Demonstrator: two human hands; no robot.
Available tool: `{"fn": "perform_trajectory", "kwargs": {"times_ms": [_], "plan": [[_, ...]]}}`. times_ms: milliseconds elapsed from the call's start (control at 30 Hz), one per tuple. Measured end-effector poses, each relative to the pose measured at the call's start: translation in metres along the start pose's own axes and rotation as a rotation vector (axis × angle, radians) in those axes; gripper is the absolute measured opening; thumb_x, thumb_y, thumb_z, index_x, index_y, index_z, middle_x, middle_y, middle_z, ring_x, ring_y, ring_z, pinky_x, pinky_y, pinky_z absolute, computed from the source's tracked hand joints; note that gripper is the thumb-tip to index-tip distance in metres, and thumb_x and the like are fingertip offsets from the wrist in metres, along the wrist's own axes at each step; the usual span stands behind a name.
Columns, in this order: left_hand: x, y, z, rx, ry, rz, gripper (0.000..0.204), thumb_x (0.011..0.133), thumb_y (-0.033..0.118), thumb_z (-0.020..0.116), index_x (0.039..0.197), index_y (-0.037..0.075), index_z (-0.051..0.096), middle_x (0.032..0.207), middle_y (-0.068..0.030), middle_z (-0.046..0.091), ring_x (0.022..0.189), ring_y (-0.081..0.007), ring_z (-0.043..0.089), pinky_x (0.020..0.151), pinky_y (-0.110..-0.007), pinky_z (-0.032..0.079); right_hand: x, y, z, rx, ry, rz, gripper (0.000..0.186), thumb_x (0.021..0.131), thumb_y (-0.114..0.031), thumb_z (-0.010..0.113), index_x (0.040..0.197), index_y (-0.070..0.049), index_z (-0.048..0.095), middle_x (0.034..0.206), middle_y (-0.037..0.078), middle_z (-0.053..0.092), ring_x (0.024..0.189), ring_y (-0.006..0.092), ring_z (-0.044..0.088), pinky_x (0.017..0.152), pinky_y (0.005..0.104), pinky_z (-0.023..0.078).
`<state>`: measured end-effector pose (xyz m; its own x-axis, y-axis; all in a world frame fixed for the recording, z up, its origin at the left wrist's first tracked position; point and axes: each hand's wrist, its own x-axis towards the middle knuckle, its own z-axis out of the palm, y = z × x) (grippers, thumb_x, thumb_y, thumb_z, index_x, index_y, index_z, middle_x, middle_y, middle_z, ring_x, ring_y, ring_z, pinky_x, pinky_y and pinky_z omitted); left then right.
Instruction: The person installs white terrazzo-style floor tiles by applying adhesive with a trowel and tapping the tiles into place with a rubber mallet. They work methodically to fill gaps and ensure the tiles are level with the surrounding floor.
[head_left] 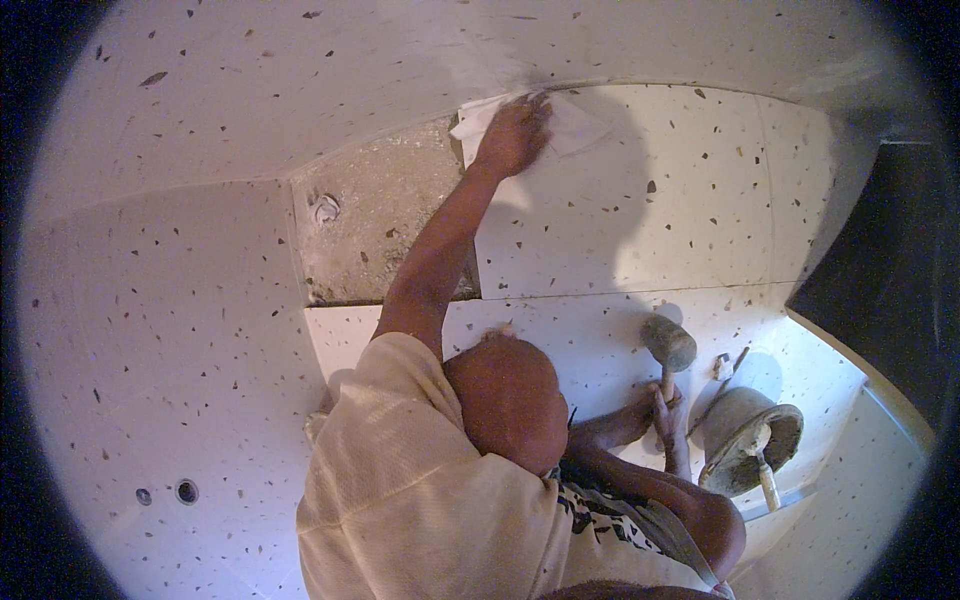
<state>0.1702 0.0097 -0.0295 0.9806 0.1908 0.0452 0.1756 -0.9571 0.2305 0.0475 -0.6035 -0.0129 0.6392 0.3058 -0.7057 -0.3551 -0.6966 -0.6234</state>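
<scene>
Neither my left hand nor my right hand shows. A co-worker [420,470] crouches below me with their head bent. Their left hand [515,135] presses a white cloth [575,125] on a speckled white tile [700,200], near its back edge. Their right hand [670,420] grips a rubber mallet [668,342] by its handle, head upward. Left of that tile is a square patch of rough grey substrate [370,220] with a round fitting [325,208] in it.
A bucket [725,440] with a trowel [766,475] in it stands at the right, beside a small object [725,365]. Speckled walls [150,300] surround the work, with two round holes at lower left. A dark opening [870,250] and curved edge lie at the far right.
</scene>
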Motion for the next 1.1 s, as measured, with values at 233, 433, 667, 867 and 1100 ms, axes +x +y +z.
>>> {"fn": "perform_trajectory", "kwargs": {"times_ms": [233,433,667,867,1100], "plan": [[-0.017,-0.023,-0.019,-0.298,0.439,-0.412,0.03,0.089,0.023,0.064,0.112,0.005,0.069,0.114,-0.0178,0.068,0.101,-0.0407,0.065,0.088,-0.044,0.054,-0.007,-0.04,0.004,0.081,0.031,0.036,0.033,0.094,-0.023,0.065,0.115,0.003,0.064,0.103,0.011,0.071,0.095,0.0196,0.065,0.086,0.0362,0.052],[-0.05,-0.049,-0.025,-0.237,0.363,-0.203,0.041,0.09,0.023,0.064,0.122,-0.003,0.062,0.128,-0.0248,0.06,0.122,-0.0413,0.055,0.106,-0.046,0.043,-0.005,-0.025,-0.002,-0.06,-0.024,-0.056,0.027,0.094,-0.018,0.061,0.112,0.002,0.065,0.099,0.009,0.071,0.093,0.0188,0.064,0.088,0.0361,0.051],[-0.055,-0.026,0.018,-0.057,0.271,-0.101,0.061,0.092,0.032,0.065,0.135,-0.008,0.048,0.153,-0.0286,0.034,0.142,-0.0462,0.03,0.118,-0.052,0.024,0.0,-0.011,-0.001,-0.055,-0.011,-0.032,0.026,0.092,-0.012,0.061,0.114,0.003,0.063,0.1,0.01,0.071,0.093,0.0182,0.063,0.088,0.0358,0.051],[-0.036,0.011,0.025,-0.051,0.168,-0.178,0.071,0.092,0.039,0.064,0.139,-0.01,0.044,0.153,-0.0306,0.031,0.143,-0.0491,0.027,0.119,-0.054,0.021,0.001,-0.011,-0.002,-0.023,-0.012,-0.031,0.027,0.091,-0.009,0.061,0.115,0.003,0.063,0.102,0.011,0.072,0.096,0.0192,0.065,0.089,0.036,0.051],[0.055,0.056,0.047,-0.121,0.135,0.264,0.067,0.095,0.042,0.058,0.144,-0.002,0.042,0.159,-0.0197,0.028,0.146,-0.041,0.025,0.122,-0.049,0.018,0.0,-0.006,-0.002,0.011,0.02,-0.091,0.028,0.089,-0.006,0.061,0.115,0.003,0.064,0.103,0.012,0.073,0.098,0.0201,0.067,0.091,0.0361,0.051]]}}
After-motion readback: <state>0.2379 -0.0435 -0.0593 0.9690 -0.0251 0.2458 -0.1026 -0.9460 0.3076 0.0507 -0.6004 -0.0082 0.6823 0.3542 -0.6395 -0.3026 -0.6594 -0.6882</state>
